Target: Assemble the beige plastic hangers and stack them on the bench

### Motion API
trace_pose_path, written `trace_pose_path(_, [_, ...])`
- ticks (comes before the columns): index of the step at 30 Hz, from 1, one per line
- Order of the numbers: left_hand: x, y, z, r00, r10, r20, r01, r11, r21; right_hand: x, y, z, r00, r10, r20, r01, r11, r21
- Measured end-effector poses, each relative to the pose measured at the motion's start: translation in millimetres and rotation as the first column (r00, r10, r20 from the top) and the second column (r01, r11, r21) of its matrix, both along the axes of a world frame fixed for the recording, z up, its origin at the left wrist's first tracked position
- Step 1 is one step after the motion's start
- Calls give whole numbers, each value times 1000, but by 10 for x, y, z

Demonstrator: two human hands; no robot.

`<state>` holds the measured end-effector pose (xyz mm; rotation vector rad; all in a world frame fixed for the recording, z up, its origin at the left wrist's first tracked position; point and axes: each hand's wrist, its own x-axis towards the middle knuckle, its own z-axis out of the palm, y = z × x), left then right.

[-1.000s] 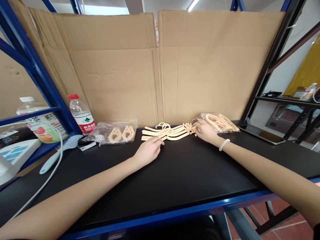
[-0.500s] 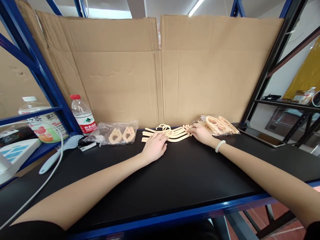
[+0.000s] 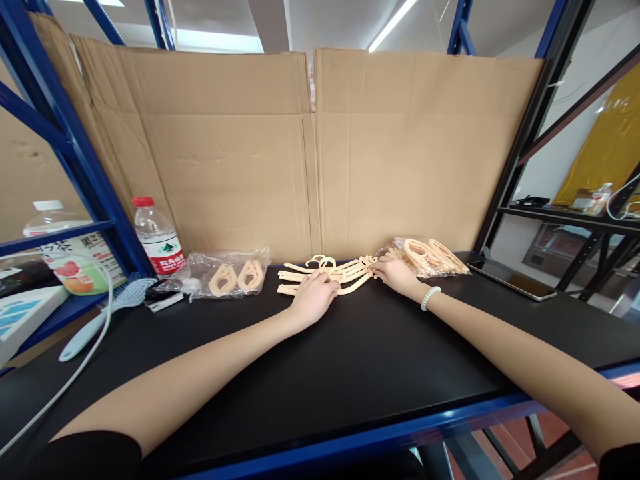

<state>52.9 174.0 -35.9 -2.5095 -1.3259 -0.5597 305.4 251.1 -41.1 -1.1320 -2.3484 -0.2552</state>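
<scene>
Several beige plastic clothes hangers point(image 3: 354, 272) lie side by side on the black table, their ring-shaped hooks crowded near the middle. My left hand point(image 3: 314, 297) is closed on the nearest hanger point(image 3: 350, 289) around its hook, its fingers curled over and partly covering it. At the right ends of the hangers, my right hand point(image 3: 395, 272) pinches the tip of a hanger; which one exactly is hidden by the fingers. Just behind that hand lies a clear plastic bag of folded beige hangers point(image 3: 425, 257).
Left of the hangers lies a clear bag with two folded beige hangers point(image 3: 236, 278). Further left are a red-capped water bottle point(image 3: 159, 240), a hairbrush point(image 3: 107, 313) and a white cable point(image 3: 107, 287). A phone-like tablet point(image 3: 513, 280) lies at right. Cardboard point(image 3: 240, 153) walls the back.
The camera view has shifted slightly. My left hand has slid a little to the right over the nearest hanger. My right hand stays at the hangers' right ends.
</scene>
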Motion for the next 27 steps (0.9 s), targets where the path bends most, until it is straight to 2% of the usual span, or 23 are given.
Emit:
trace_pose_path(2, [-20, -24, 9, 999, -25, 23, 25, 1000, 16, -6, -15, 24, 998, 0, -69, -1, 1000, -10])
trace_pose_path(7, [-88, -200, 37, 966, -185, 180, 189, 982, -3, 41, -20, 93, 945, -58, -322, 40, 997, -62])
trace_pose_path(12, [-152, -472, 116, 916, -260, 307, 292, 954, -64, 143, -56, 160, 819, -128, -559, 26, 982, -186])
trace_pose_path(16, [-194, -622, 158, 881, -246, 404, 311, 945, -101, 155, -126, 200, 689, -157, -707, -23, 971, -238])
trace_pose_path(19, [-199, -646, 136, 862, -195, 467, 285, 950, -129, 117, -217, 230, 546, -155, -824, -165, 944, -286])
trace_pose_path(22, [-181, -638, 86, 849, -149, 507, 251, 958, -139, 62, -343, 275, 334, -191, -923, -414, 850, -326])
trace_pose_path(23, [-174, -638, 68, 847, -142, 512, 242, 961, -135, 39, -387, 293, 302, -203, -932, -464, 822, -329])
trace_pose_path(27, [-161, -654, 9, 843, -134, 521, 233, 964, -129, -66, -531, 349, 365, -177, -914, -492, 796, -351])
